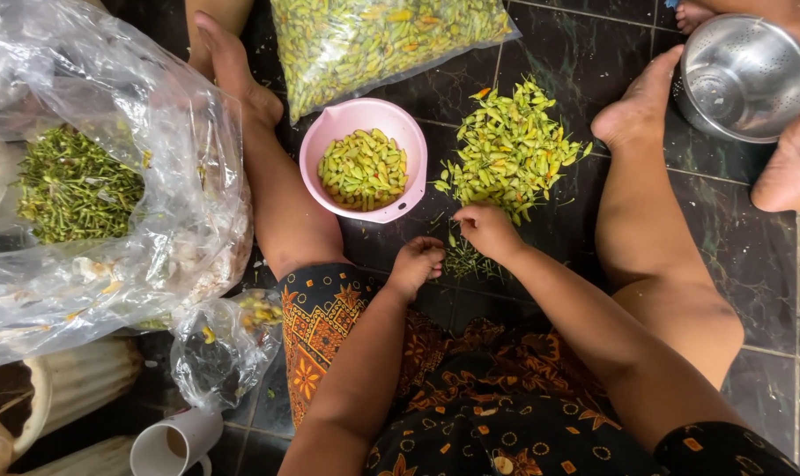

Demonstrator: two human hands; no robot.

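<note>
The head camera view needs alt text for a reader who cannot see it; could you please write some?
Seen from above, a person seated on a dark tiled floor works with the right hand at a loose pile of small green chillies and the left hand closed just beside it. A pink bowl of chillies sits between the legs, with plastic bags of chillies and stems to the left.

you're sitting on dark glossy marbled stone floor tiles (576, 53). round pink plastic bowl (329, 132) looks smooth, semi-matt. perforated round steel colander (745, 78) is shiny brushed metal. large clear crinkled plastic bag (153, 115) is glossy. your black-and-orange patterned cloth skirt (470, 388) is matt. small yellow-green chillies (510, 150) have waxy skins.
</note>
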